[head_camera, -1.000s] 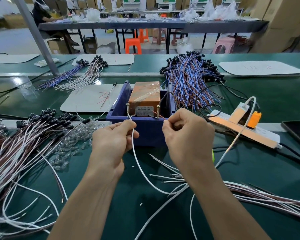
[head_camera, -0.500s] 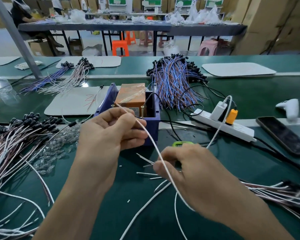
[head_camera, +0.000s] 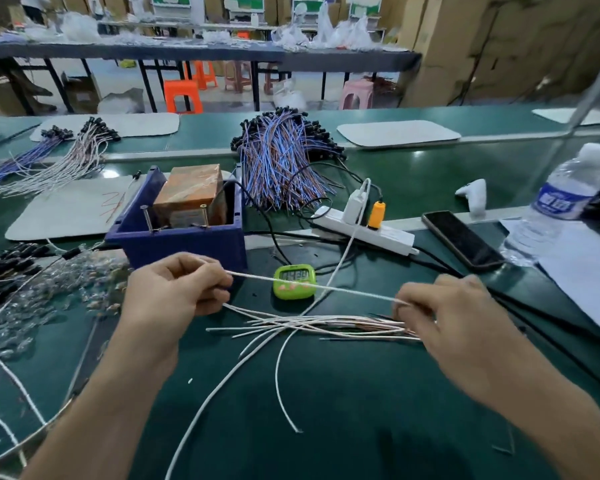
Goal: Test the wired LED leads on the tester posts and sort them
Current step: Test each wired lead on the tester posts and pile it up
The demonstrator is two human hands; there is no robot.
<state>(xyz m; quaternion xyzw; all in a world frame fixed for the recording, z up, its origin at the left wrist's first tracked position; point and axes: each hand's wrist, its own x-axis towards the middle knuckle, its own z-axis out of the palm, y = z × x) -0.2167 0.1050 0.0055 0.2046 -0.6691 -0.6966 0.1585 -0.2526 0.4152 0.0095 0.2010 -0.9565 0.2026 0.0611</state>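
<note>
Likely light and limp: white lead [head_camera: 314,286] pinched at 2 ends by left hand [head_camera: 174,292] and right hand [head_camera: 444,317] fingers; hold near ends.

The left hand [head_camera: 174,292] and right hand [head_camera: 440,317] are bare; the left forearm [head_camera: 118,393] and right forearm [head_camera: 534,410] are likewise uncovered.

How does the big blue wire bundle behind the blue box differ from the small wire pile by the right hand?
The blue bundle is blue and brown; the pile is mostly white. The blue bundle holds far more wires than the pile. The blue bundle shows black caps at its far end; the pile's right ends run under the right hand. Both lie on the green table.
</note>
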